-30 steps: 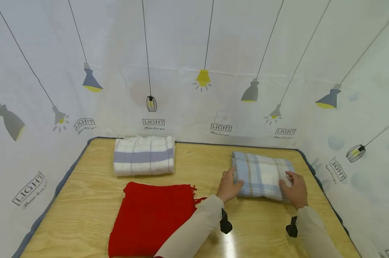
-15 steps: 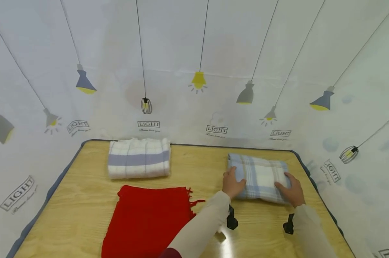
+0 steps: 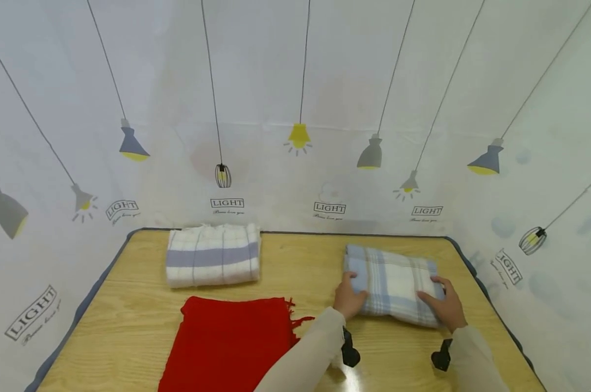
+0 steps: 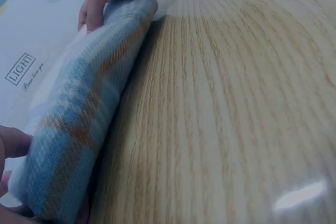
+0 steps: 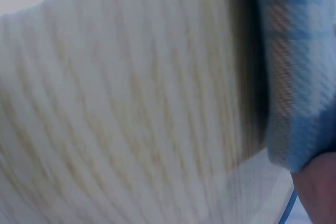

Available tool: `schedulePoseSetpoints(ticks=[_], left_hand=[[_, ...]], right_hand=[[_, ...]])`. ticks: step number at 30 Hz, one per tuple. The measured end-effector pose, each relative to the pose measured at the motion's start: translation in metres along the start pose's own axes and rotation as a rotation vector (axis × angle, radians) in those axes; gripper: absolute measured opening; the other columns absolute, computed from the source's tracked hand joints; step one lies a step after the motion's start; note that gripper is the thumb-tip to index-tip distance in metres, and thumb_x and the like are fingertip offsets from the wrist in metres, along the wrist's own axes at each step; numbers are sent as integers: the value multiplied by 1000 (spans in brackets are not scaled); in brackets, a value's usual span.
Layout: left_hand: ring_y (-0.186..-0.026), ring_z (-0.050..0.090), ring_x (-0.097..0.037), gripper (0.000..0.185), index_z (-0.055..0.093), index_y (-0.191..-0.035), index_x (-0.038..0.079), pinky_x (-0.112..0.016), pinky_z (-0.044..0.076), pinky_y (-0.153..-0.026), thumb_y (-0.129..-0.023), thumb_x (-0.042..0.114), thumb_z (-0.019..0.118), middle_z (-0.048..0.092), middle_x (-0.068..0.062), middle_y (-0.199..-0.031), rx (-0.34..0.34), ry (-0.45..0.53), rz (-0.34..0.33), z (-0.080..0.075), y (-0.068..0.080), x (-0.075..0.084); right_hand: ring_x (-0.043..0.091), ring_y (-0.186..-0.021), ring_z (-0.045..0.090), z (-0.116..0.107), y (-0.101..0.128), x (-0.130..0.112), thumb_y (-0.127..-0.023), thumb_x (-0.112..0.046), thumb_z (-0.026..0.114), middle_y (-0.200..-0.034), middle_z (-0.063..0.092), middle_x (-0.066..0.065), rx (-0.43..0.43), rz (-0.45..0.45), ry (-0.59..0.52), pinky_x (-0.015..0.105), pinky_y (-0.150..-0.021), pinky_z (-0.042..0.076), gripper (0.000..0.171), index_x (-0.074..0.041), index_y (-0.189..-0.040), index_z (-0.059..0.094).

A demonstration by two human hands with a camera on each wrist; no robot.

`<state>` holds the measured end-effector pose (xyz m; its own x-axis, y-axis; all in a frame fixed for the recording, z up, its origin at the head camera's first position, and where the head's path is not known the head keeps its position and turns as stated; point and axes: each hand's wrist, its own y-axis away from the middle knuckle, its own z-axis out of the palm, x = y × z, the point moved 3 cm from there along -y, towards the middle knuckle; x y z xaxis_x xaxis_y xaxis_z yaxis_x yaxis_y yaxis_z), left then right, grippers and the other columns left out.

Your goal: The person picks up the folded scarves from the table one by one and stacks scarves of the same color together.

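A folded blue, white and tan plaid scarf (image 3: 393, 275) lies at the back right of the wooden table. My left hand (image 3: 349, 296) grips its left end, thumb along the near side and fingertips over the top. At the opposite end my right hand (image 3: 444, 305) holds the scarf, with the thumb on the upper face and the other fingers around the right edge. In the left wrist view the near fold of the plaid scarf (image 4: 79, 114) runs between both hands. The right wrist view shows a corner of the scarf (image 5: 302, 77) against one fingertip (image 5: 317, 182).
On the left, a folded red fringed scarf (image 3: 226, 343) lies at the front, partly behind my left sleeve (image 3: 305, 354). Behind it sits a folded white scarf (image 3: 212, 256) with a purple stripe. A lamp-printed curtain (image 3: 261, 179) borders the table (image 3: 305, 261).
The head view has shifted slightly. Both hands stay at the two ends of the plaid scarf; the left fingers shift slightly along its edge. The red and white scarves have not moved.
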<state>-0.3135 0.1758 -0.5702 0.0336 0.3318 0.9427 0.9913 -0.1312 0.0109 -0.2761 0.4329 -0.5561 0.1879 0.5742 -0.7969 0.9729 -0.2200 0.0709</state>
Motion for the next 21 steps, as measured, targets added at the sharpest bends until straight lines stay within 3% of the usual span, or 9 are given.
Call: schedulePoseSetpoints(ticks=[7, 12, 14, 21], left_hand=[[-75, 55, -24, 39, 52, -105, 13, -32, 44, -59, -70, 4, 66, 64, -19, -91, 11, -13, 28, -5, 4, -10], [-70, 48, -20, 36, 51, -100, 16, -30, 39, -56, -69, 4, 66, 60, -12, -87, -71, 10, 16, -7, 9, -15], [-67, 46, -20, 36, 51, -100, 16, -30, 39, -55, -69, 4, 66, 57, -9, -84, -98, 34, 21, -12, 11, -11], [-65, 45, -15, 35, 55, -100, 19, -27, 38, -54, -70, 5, 66, 53, -1, -80, -94, 46, 47, -43, 23, 11]], right_hand=[[42, -120, 34, 2, 5, -5, -88, -8, 60, -140, 29, 32, -19, 20, -76, 56, -98, 30, 56, 3, -133, 29], [39, -114, 37, 6, 13, -4, -86, -6, 57, -137, 32, 29, -10, 34, -64, 48, -90, 37, 49, 2, -128, 33], [37, -113, 39, 7, 17, -5, -86, -6, 57, -138, 32, 28, 0, 22, -56, 45, -86, 38, 48, 1, -128, 34], [33, -115, 35, 10, 23, -27, -85, -2, 56, -138, 32, 23, 39, -40, -67, 40, -87, 34, 48, 1, -127, 34]])
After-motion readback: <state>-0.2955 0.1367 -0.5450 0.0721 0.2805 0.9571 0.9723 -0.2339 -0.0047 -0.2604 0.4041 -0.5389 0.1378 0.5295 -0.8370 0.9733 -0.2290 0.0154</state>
